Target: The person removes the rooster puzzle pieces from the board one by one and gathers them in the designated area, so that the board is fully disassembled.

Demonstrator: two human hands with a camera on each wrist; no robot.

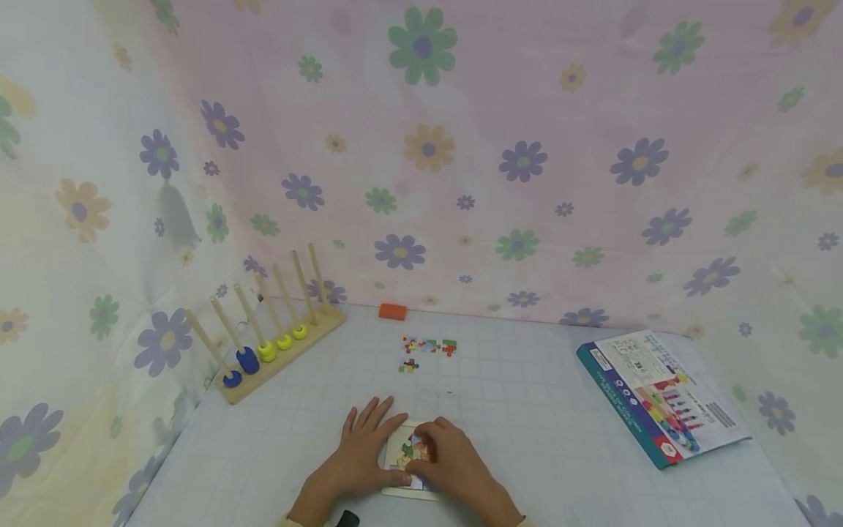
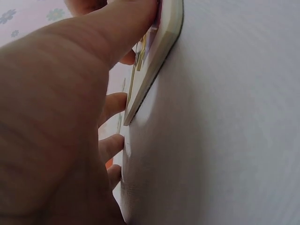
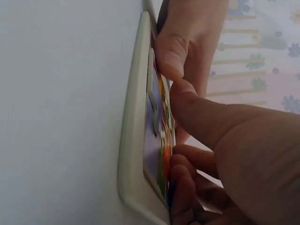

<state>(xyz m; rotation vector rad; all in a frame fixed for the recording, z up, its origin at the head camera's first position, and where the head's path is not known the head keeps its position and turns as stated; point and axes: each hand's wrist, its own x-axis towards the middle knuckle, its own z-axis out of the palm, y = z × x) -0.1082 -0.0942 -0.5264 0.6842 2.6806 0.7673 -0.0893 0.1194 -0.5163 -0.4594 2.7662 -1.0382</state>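
A small jigsaw puzzle [image 1: 407, 454] lies in a pale-framed tray [image 1: 408, 492] near the front of the table, pieces filling much of it. My left hand [image 1: 358, 448] spreads over the tray's left side, its thumb resting on the pieces by the near edge and some fingertips on the table beyond the frame. From the right, my right hand [image 1: 454, 457] bends its thumb and fingers down onto a puzzle piece [image 3: 166, 110] and pinches it, covering part of the picture. In the right wrist view some pieces sit slightly raised and uneven, and the two thumbs nearly meet.
Loose puzzle pieces [image 1: 429, 347] lie beyond the tray, with another piece [image 1: 409, 365] just nearer. An orange block [image 1: 392, 312] sits by the back wall. A wooden peg stand [image 1: 290, 362] with blue and yellow beads is at left, a boxed toy set [image 1: 658, 395] at right.
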